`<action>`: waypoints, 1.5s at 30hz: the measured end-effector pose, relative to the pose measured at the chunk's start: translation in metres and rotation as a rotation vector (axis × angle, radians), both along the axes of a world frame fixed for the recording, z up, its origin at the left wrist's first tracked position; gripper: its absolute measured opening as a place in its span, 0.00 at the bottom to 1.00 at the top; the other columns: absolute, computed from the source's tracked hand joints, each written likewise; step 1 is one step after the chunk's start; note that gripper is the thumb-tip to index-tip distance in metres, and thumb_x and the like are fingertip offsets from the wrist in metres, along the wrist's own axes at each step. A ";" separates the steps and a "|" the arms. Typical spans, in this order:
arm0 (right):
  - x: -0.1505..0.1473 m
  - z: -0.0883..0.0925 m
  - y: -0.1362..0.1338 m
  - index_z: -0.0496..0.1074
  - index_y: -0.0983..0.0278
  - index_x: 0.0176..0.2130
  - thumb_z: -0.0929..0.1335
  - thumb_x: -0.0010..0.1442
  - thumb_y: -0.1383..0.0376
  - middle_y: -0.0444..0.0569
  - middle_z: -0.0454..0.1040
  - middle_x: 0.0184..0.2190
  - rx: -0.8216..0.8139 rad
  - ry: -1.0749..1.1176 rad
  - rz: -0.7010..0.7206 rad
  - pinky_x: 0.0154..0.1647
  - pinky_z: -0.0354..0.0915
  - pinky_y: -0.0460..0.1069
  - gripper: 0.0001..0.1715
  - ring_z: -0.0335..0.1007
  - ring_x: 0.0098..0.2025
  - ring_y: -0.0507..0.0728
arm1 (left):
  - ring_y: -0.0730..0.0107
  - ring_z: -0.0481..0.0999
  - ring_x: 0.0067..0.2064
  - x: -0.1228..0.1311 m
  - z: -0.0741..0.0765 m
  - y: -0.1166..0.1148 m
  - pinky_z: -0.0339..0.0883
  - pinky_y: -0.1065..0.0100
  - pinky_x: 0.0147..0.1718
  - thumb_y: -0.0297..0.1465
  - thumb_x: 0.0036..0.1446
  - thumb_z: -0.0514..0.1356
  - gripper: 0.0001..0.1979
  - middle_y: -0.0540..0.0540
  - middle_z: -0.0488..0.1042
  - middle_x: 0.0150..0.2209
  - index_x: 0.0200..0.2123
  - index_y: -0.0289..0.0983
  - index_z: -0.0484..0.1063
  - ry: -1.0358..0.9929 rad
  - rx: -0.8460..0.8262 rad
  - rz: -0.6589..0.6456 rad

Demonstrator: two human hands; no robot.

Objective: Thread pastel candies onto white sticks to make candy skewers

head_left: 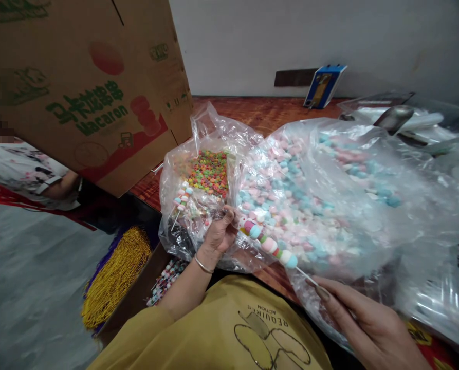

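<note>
My right hand (368, 321) pinches the bare lower end of a thin stick between thumb and fingers. Threaded along that stick is a marshmallow skewer (270, 245) of pink, white, blue and purple pieces with small green, red and orange ones between. My left hand (218, 237), with a bangle on its wrist, is closed at the skewer's far end; what its fingers hold there is hidden. Behind it lies a clear bag of small coloured candy rings (209, 172). A large clear bag of pastel marshmallows (279, 174) spreads to the right. Another skewer (183, 195) rests on the left bag.
A tall Macaron carton (86, 92) stands at the left. Below are gold bead strands (117, 275) and a box with more skewers (167, 280). A metal scoop (393, 119) and a blue device (325, 86) are at the back. Another person's arm (61, 185) shows at left.
</note>
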State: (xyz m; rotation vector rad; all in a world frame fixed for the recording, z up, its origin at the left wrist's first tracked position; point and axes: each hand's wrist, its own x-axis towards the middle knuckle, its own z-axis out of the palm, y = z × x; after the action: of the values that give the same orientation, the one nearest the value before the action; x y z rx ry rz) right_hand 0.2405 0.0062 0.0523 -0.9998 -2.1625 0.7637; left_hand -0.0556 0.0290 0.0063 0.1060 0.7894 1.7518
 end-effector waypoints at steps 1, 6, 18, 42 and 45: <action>0.000 0.001 0.000 0.83 0.58 0.42 0.67 0.68 0.54 0.47 0.86 0.35 -0.069 0.002 0.013 0.32 0.77 0.42 0.16 0.85 0.32 0.56 | 0.78 0.72 0.28 -0.001 -0.001 0.000 0.67 0.75 0.32 0.24 0.41 0.78 0.17 0.55 0.72 0.26 0.28 0.36 0.72 0.005 0.015 -0.012; 0.002 -0.003 0.000 0.82 0.59 0.43 0.64 0.69 0.52 0.45 0.83 0.28 -0.326 -0.020 0.036 0.25 0.73 0.40 0.21 0.80 0.26 0.54 | 0.74 0.76 0.30 0.000 0.003 0.000 0.71 0.72 0.36 0.27 0.42 0.78 0.17 0.53 0.75 0.27 0.28 0.36 0.72 0.096 0.080 -0.069; -0.018 -0.024 -0.016 0.76 0.61 0.43 0.62 0.73 0.60 0.47 0.83 0.32 0.171 -0.056 -0.109 0.29 0.71 0.44 0.14 0.80 0.28 0.54 | 0.73 0.76 0.28 0.027 0.033 0.005 0.77 0.63 0.41 0.26 0.62 0.64 0.07 0.50 0.73 0.25 0.30 0.32 0.75 -0.127 -0.055 -0.128; -0.052 -0.056 -0.027 0.74 0.64 0.42 0.64 0.72 0.64 0.49 0.77 0.27 0.316 0.018 -0.216 0.30 0.64 0.49 0.10 0.71 0.26 0.55 | 0.78 0.70 0.26 0.056 0.025 0.021 0.71 0.70 0.36 0.32 0.50 0.75 0.16 0.54 0.70 0.22 0.27 0.34 0.70 -0.035 -0.109 -0.077; -0.052 -0.054 -0.024 0.72 0.66 0.45 0.63 0.72 0.69 0.48 0.76 0.26 0.523 -0.057 -0.196 0.32 0.65 0.50 0.07 0.69 0.25 0.55 | 0.78 0.71 0.26 0.056 0.021 0.023 0.71 0.70 0.37 0.32 0.48 0.77 0.17 0.54 0.70 0.23 0.26 0.34 0.70 -0.021 -0.120 -0.069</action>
State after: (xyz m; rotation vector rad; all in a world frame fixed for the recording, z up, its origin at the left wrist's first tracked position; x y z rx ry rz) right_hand 0.1882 -0.0174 -0.0021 -0.9361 -2.1086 0.0646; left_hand 0.0007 0.0518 0.0275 0.0331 0.8637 1.6344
